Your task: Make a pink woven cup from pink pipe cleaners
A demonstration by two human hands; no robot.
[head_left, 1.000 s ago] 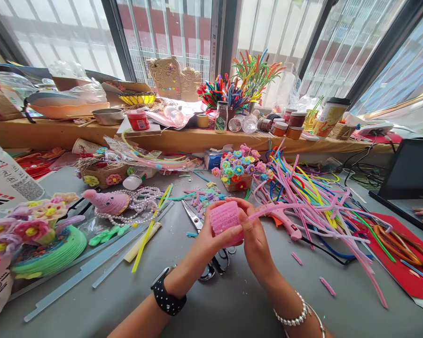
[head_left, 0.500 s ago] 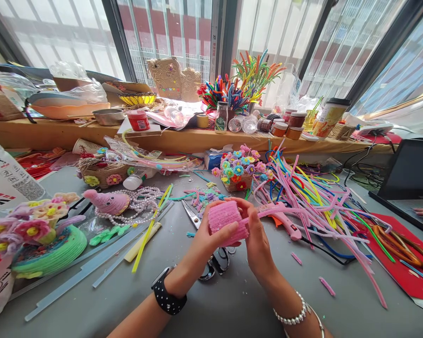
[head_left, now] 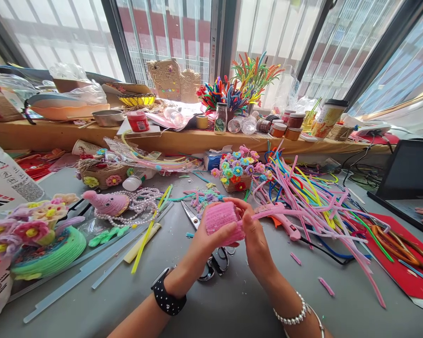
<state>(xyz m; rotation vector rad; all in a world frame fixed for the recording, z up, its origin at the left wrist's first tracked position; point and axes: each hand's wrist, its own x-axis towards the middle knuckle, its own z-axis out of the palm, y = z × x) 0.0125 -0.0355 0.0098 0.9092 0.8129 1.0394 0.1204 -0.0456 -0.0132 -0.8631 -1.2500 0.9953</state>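
My left hand (head_left: 197,251) is wrapped round a fuzzy pink cylinder of coiled pipe cleaner (head_left: 220,221), thumb along its lower side. At the cylinder's right edge, my right hand (head_left: 256,241) pinches a pink pipe cleaner (head_left: 273,213), whose tail runs off to the right past the hand. My right fingertips touch the rim of the cylinder; some of them are hidden behind it. Scissors (head_left: 191,216) lie under my hands, partly covered by the left one. Just right of my hands rests a pink hot glue gun (head_left: 292,230) with a black cord.
A heap of pipe cleaners (head_left: 313,197) spreads to the right, by a red sheet (head_left: 395,263) and a laptop (head_left: 402,178). Glue sticks (head_left: 77,277), bead strings (head_left: 144,202) and a pink bird-like figure (head_left: 107,202) lie left. A flower basket (head_left: 239,176) stands behind.
The pink cylinder has turned slightly in my hands and shifted a little left. My right fingers have moved closer in against its edge.
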